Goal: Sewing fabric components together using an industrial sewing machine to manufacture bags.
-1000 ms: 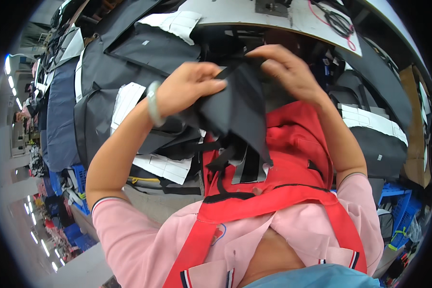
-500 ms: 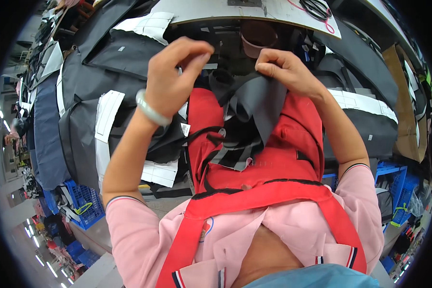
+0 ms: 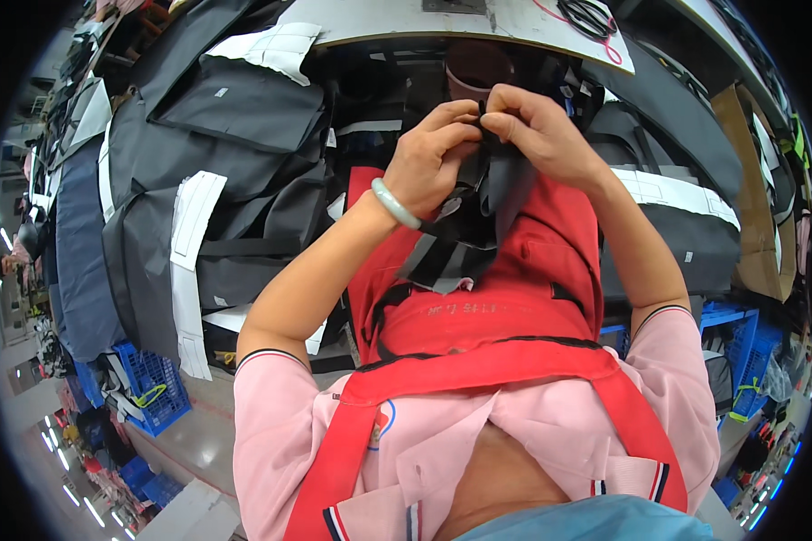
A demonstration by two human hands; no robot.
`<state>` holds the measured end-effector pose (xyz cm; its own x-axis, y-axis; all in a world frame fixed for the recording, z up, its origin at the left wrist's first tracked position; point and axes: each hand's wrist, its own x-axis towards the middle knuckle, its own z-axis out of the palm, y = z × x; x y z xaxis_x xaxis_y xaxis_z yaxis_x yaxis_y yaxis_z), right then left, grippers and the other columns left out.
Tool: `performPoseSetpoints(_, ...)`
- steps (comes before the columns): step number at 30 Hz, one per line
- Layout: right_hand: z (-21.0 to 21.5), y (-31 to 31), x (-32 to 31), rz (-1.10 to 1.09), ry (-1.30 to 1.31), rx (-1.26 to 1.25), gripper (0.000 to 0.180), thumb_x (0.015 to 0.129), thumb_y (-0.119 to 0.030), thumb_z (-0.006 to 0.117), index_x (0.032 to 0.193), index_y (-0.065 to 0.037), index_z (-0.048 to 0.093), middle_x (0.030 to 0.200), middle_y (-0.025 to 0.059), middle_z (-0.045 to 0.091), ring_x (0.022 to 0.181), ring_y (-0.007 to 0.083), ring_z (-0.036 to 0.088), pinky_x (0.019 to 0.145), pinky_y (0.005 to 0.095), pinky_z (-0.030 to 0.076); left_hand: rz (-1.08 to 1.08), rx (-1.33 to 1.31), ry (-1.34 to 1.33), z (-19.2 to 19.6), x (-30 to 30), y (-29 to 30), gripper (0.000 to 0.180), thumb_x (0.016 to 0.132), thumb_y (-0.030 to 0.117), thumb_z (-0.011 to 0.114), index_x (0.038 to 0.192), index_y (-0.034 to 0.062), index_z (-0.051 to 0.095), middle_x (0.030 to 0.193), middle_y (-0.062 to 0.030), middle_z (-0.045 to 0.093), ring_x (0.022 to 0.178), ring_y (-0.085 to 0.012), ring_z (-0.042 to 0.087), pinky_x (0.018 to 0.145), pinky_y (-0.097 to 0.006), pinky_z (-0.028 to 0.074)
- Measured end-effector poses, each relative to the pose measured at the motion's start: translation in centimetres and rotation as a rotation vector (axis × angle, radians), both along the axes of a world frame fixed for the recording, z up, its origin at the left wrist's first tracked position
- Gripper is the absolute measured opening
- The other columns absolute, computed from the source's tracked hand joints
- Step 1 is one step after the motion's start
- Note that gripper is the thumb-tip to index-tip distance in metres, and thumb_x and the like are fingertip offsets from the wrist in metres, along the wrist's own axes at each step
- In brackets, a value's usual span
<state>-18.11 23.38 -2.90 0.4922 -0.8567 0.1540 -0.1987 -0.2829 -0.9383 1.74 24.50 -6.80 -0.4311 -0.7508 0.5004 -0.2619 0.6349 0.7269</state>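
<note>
Dark grey and black fabric piece (image 3: 507, 185), soft and folded, with a grey-and-black striped flap at the lower end. Hangs over the lap, on the near side of the white tabletop (image 3: 379, 22). Pinched at the top by the bare right hand (image 3: 546, 140), with thumb and forefinger closed narrow on the black edge. Gripped just beside by the bare left hand (image 3: 431, 158), with fingers curled in and thumb drawn close; cannot tell exactly how the cloth lies between those fingertips. Around the left wrist, a smooth pale green bangle (image 3: 395, 204). Beneath the flap, a bright red cloth apron (image 3: 532, 320) with black trim, worn over a pink short-sleeved shirt (image 3: 289, 433). Beyond the hands, below the tabletop's edge, a round dull-pink bucket (image 3: 478, 72). On the tabletop, a thin pink cord (image 3: 614, 51). To the left, heaped dark grey fabric panels (image 3: 244, 113) and a long white paper strip (image 3: 192, 261); lower down, a blue plastic crate (image 3: 162, 397). To the right, upright brown cardboard (image 3: 756, 261).
</note>
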Motion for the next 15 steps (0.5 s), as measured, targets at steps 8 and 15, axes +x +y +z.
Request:
performPoseSetpoints(8,-2.7,1.6,-3.8,-0.027,0.284,0.047,0.015,0.092,-0.016,0.062,0.089,-0.002,0.058,0.079,-0.0053,0.051,0.077,0.005,0.047,0.07,0.0226,0.04,-0.056,0.081,-0.019,-0.9,-0.3,-1.3,0.01,0.086,-0.007,0.054,0.094,-0.0021,0.056,0.105,-0.0133,0.064,0.101,-0.0298,0.063,0.089,-0.032,0.049)
performPoseSetpoints(15,0.6,0.2,-6.2,-0.047,-0.143,0.164,0.015,0.091,-0.016,0.062,0.085,-0.003,0.06,0.082,-0.0045,0.053,0.077,0.0031,0.048,0.071,0.0186,0.039,-0.348,0.794,0.267,2.4,-2.0,-2.2,0.007,0.096,0.009,0.053,0.096,0.0017,0.055,0.087,0.0012,0.061,0.082,-0.0072,0.056,0.079,-0.021,0.044)
